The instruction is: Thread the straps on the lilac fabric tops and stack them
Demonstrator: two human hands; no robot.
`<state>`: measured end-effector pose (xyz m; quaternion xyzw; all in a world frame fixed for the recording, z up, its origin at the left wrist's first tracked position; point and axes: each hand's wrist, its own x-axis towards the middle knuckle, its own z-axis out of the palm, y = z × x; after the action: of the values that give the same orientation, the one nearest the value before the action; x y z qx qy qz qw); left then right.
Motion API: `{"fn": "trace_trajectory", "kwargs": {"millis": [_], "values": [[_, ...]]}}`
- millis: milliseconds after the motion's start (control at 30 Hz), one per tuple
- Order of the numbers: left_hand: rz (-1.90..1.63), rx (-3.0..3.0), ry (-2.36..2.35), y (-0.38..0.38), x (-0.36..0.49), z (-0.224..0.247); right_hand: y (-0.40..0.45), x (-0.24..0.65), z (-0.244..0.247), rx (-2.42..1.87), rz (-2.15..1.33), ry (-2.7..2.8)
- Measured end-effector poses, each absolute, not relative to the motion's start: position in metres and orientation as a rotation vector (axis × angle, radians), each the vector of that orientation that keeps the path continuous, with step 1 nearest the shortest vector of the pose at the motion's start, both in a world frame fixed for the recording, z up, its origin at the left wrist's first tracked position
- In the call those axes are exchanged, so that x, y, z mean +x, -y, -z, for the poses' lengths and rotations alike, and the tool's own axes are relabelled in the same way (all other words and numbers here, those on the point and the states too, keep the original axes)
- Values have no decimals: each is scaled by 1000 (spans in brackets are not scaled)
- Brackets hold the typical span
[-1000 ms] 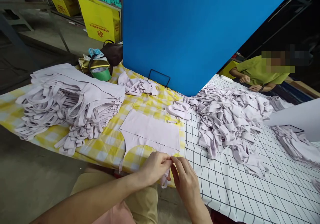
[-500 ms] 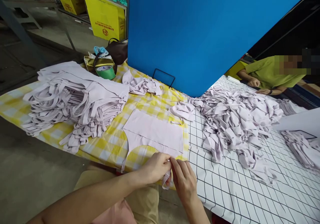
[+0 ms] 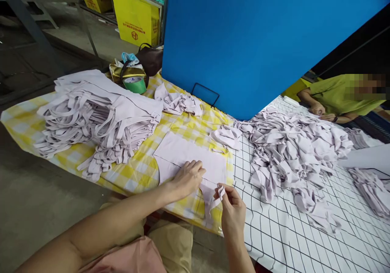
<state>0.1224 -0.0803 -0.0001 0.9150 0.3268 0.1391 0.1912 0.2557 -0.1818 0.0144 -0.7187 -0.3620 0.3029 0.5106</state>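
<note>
A pale lilac garment (image 3: 179, 149) lies flat on the yellow checked cloth (image 3: 140, 165) in front of me. My left hand (image 3: 189, 177) rests on the garment's lower middle, fingers bent over the fabric and nothing seen gripped in them. To its right, my right hand (image 3: 233, 206) pinches the garment's narrow strap (image 3: 219, 193) between thumb and fingers near the table edge. At the left stands a thick stack of like garments (image 3: 100, 94), their straps hanging in loops. A crumpled piece (image 3: 226, 136) lies just behind the flat garment.
A large heap of crumpled garments (image 3: 298, 143) covers the white grid cloth (image 3: 274, 228) at right. A blue panel (image 3: 243, 41) rises behind. Green tape (image 3: 135, 85) and a dark bag (image 3: 150, 59) sit at back left. Across the table is a person in a green shirt (image 3: 332, 92).
My left hand has left the strap and moved up and left onto the garment. My right hand has shifted slightly right, now holding the strap alone. The view has shifted a little.
</note>
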Motion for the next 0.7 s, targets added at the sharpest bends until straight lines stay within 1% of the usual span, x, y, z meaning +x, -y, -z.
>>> {"fn": "trace_trajectory", "kwargs": {"millis": [133, 267, 433, 700], "values": [[-329, 2867, -665, 65, 128, 7, 174, 256, -5, -1611, -900, 721], [-320, 2827, -593, 53, 133, 8, 166, 260, -1, -1629, -983, 710], [-344, 2492, -712, 43, 137, 13, 151, 266, 0, -1771, -800, 904], [-332, 2369, -761, 37, 137, 10, 126, 260, 1, -1820, -656, 1170]]}}
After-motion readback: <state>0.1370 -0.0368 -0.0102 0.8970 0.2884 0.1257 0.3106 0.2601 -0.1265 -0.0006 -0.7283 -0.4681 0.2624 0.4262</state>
